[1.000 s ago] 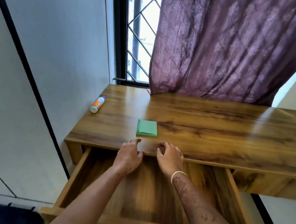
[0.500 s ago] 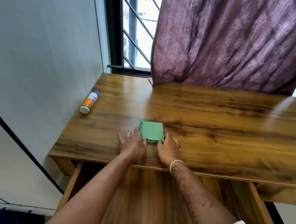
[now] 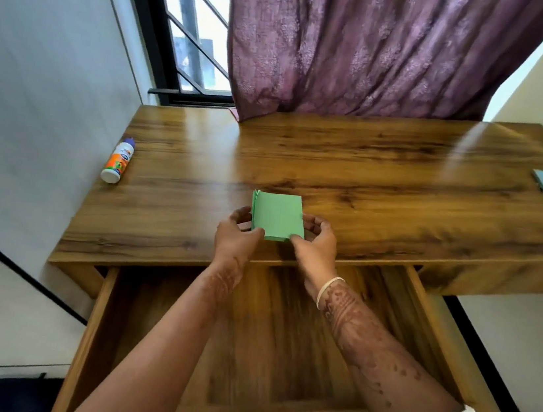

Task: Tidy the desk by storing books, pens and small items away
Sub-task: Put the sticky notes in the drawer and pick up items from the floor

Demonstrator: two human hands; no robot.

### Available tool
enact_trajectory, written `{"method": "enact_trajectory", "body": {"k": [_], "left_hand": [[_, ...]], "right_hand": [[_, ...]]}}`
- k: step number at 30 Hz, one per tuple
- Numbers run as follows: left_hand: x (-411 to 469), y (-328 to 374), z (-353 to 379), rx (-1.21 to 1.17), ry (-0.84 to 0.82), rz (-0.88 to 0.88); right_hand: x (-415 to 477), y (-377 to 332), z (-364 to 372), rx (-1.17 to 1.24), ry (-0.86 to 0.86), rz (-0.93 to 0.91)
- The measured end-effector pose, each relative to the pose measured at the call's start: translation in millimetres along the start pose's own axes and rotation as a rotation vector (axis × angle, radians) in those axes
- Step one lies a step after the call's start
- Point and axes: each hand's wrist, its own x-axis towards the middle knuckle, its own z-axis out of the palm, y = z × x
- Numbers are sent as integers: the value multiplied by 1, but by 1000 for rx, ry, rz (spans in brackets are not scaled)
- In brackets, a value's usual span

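The left hand (image 3: 236, 237) and the right hand (image 3: 317, 246) hold the small green paper pad (image 3: 277, 215) by its two near corners, fingers (image 3: 255, 232) curled around it. The pad is at the front edge of the brown wooden tabletop (image 3: 385, 193), above the open wooden drawer (image 3: 279, 345).

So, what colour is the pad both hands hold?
The pad is green, clearest in head view.
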Motion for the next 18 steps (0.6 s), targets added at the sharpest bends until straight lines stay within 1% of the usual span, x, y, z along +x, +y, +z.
{"method": "enact_trajectory", "body": {"k": [2,4,10,14,16,18], "left_hand": [[-21,-8,11,-84,-37,-78],[-41,-18,25,-94,-68,-131],[-112,-46,66,-117,-155,-269],[-151,-71,90,-45,-161,-306],[-165,-79,99,-17,-169,-311],[-175,-86,109,46,-167,-292]], "right_hand": [[-15,4,-28,82,-1,9],[-29,11,-58,123,-10,15],[-60,44,-143,39,-23,52],[-77,65,-193,-81,-70,65],[-80,75,-214,-204,-102,4],[-82,86,-234,-356,-77,-106]]}}
